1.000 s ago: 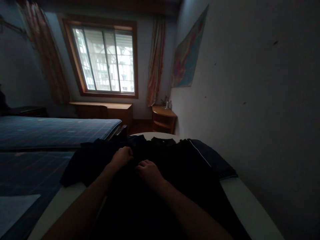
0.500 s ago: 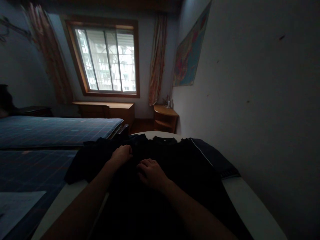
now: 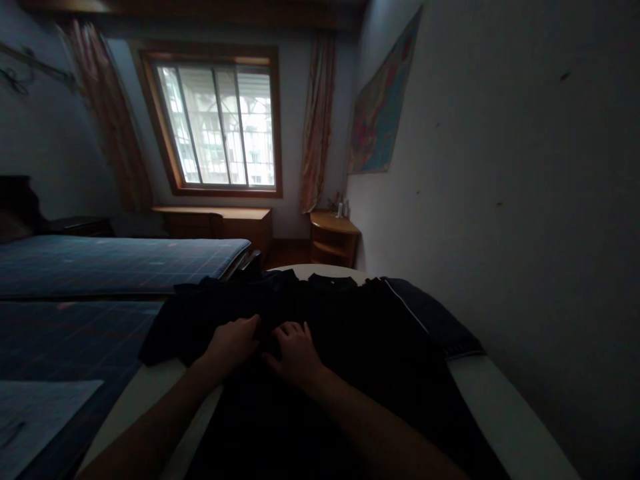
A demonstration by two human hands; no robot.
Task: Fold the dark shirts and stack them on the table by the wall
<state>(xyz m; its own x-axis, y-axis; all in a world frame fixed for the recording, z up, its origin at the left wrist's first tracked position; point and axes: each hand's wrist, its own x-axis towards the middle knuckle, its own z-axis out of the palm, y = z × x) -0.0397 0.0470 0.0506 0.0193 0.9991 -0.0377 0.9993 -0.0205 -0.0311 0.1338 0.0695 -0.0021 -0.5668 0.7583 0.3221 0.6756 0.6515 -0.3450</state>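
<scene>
A black short-sleeved shirt [image 3: 350,373] lies spread out, its collar at the far end and a pale piping line along the right sleeve [image 3: 430,317]. My left hand [image 3: 233,343] rests on the left chest part of the shirt, fingers reaching forward and to the right, thumb apart. Close beside it, my right hand [image 3: 296,350] touches the same cloth with its fingers spread and thumb pointing left. Neither hand visibly grips the fabric, though the dark cloth makes the fingertips hard to see. Under the shirt is a pale rounded table [image 3: 505,393].
To the left stands a bed with a blue plaid mattress [image 3: 125,260], and a printed sheet [image 3: 40,420] lies at lower left. A wall [image 3: 525,233] runs along the right. Beyond the table are a wooden desk [image 3: 240,213], a corner shelf [image 3: 333,223] and a window [image 3: 220,127].
My left hand has come back toward me, lower on the shirt. My right hand has shifted slightly, with its fingers more spread. The shirt lies much as before; the view has tilted a little.
</scene>
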